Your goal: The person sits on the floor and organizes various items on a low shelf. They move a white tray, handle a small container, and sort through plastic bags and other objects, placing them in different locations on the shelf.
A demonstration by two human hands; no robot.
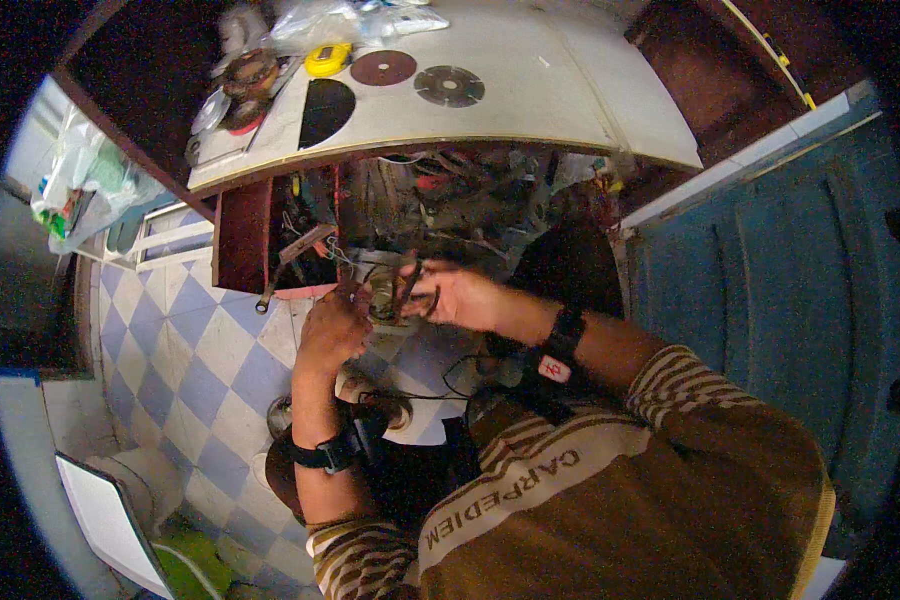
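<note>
Both of my hands are at the front of an open storage space full of tools, below a white tabletop (510, 82). My right hand (450, 294) is turned partly palm up, its fingers around a dark tool (409, 283) that is too blurred to name. Close on its left, my left hand (335, 324) has its fingers bent near a round metal part (382, 292); whether it grips anything is unclear. The round part lies between the two hands. A ring-ended wrench (265, 296) sticks out over the edge of a dark red drawer (244, 240) to the left.
On the tabletop lie a yellow tape measure (328, 60), a reddish-brown cutting disc (383, 68), a segmented grey disc (449, 86) and a black half-round piece (328, 112). A plastic bag (94, 184) hangs at left. A ribbed blue-green surface (750, 277) stands at right.
</note>
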